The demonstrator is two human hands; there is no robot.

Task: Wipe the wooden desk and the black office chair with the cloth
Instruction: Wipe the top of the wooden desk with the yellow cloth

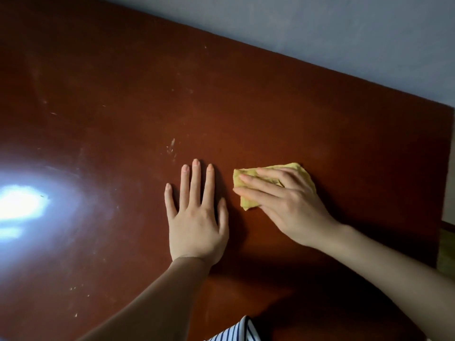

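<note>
right hand [288,200] pressed flat, fingers straight, on folded yellow cloth [248,190] | left hand [197,217] lay spread flat just left of it | reddish-brown wooden counter [270,107]

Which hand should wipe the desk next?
The right hand: it already presses the cloth flat on the desk. The left hand rests flat on bare wood, holding nothing.
</note>
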